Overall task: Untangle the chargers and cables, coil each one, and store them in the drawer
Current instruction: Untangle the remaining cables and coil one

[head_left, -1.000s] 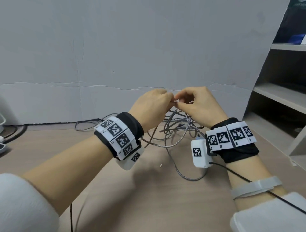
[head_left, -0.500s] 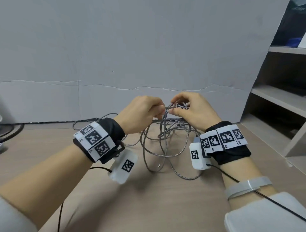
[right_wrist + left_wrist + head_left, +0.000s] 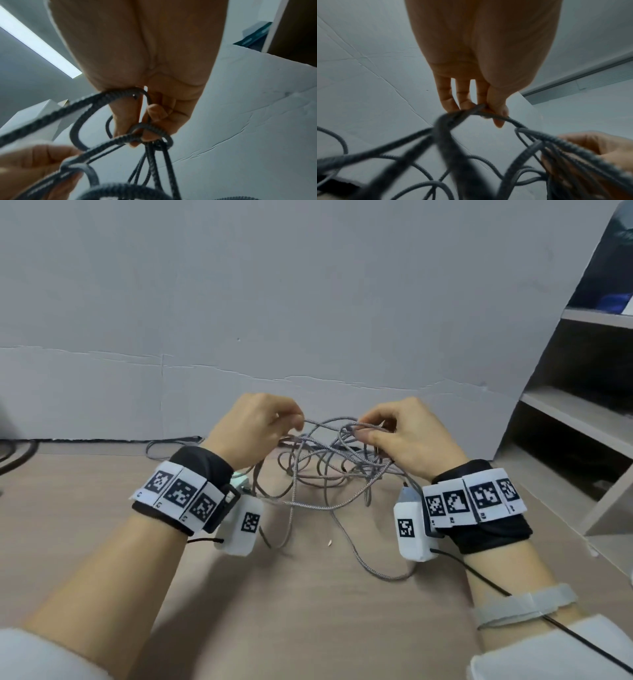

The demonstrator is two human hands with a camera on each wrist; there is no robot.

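Cables [image 3: 329, 474]: grey braided leads, found in one tangled mass, partly lifted off the wooden tabletop [image 3: 308, 628] and partly trailing on it, in front of the grey wall panel [image 3: 308, 302].

Left hand [image 3: 255, 428]: fingers curled, thumb and fingertips pinching a strand at the left side of the tangle; the left wrist view confirms the pinch.

Right hand [image 3: 407, 436]: fingers curled round several loops at the right side; the right wrist view shows strands crossing over its fingertips. A strand runs between the two hands, which are a little apart.

Small white block [image 3: 241, 482]: partly hidden behind the left wrist, possibly a charger; cannot be confirmed.

Progress, as judged: early stage. No cable is separated from the mass, none is coiled, none is stored. No drawer is in view; only open shelving [image 3: 582, 412] stands at the right.

Outstanding: free each lead from the knot, coil each one, locate the drawer and put them away. Number of cables in the tangle cannot be determined.
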